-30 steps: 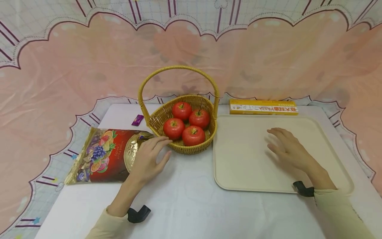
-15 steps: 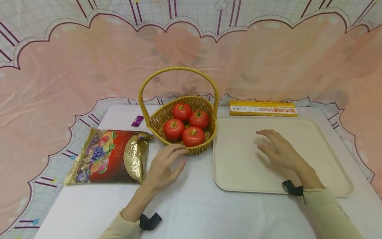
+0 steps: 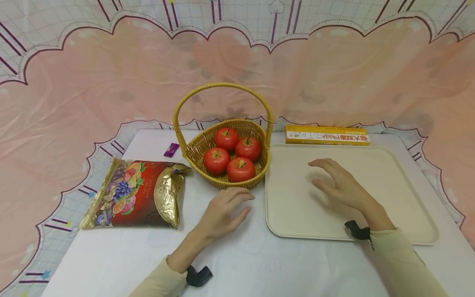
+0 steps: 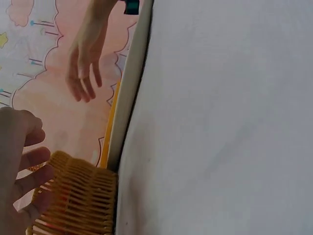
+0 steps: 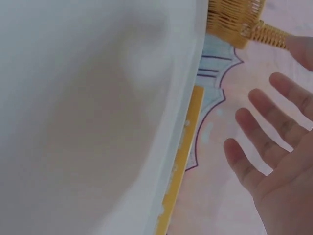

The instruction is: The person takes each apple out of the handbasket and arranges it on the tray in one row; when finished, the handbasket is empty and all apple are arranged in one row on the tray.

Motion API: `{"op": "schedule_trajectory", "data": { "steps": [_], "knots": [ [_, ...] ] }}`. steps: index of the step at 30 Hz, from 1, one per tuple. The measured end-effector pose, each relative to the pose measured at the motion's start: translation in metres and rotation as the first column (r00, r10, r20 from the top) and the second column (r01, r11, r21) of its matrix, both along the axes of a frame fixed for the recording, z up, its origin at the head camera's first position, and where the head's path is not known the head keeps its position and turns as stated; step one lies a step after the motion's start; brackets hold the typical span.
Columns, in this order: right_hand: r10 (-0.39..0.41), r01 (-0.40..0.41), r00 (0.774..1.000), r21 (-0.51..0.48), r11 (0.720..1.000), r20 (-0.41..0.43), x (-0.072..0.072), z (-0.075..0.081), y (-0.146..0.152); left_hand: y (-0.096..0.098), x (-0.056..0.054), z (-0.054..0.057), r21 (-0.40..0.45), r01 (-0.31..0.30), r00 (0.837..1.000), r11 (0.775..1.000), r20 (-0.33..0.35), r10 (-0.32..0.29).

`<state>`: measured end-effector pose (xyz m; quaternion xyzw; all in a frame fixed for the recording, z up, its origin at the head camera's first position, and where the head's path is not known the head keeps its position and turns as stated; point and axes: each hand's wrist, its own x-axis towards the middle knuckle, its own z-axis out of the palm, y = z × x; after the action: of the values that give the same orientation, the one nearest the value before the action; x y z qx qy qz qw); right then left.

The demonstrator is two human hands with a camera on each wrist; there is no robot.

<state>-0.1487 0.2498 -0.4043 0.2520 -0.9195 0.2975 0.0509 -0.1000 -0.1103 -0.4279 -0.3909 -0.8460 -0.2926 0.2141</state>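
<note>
My left hand hovers over the white table just in front of the wicker basket, its fingers loosely bent and holding nothing. Several red tomato-like fruits lie inside that basket, which has a tall arched handle. Above the beige tray is my right hand, fingers relaxed and spread, also holding nothing. In the left wrist view, the basket shows behind the left fingertips. The right wrist view has the right hand's spread fingers beyond the tray's rim.
A red and gold bag of mixed fruit candy lies at the left. Behind it is a small purple wrapped candy. A yellow pasta box lies along the tray's far edge. Patterned pink cloth hangs behind the table.
My left hand has moved right, from beside the candy bag to in front of the basket. My right hand has shifted left over the tray. The objects stay where they were.
</note>
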Motion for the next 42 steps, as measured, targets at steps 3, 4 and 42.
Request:
{"op": "schedule_trajectory", "data": {
  "steps": [3,4,42],
  "knots": [
    [0.027,-0.027,1.000,0.001,1.000,-0.009,-0.002,0.003,-0.005,0.006,0.001,-0.003,-0.018,0.027,0.999,0.999,0.018,-0.026],
    [0.034,-0.034,0.999,0.004,0.999,-0.013,-0.003,0.004,-0.006,0.008,0.001,-0.004,-0.024,0.035,0.999,0.999,0.025,-0.034],
    [0.299,-0.300,0.948,0.013,0.954,-0.104,-0.030,0.030,-0.079,0.042,0.010,-0.033,-0.132,0.304,0.931,0.944,0.250,-0.265]
  ]
}}
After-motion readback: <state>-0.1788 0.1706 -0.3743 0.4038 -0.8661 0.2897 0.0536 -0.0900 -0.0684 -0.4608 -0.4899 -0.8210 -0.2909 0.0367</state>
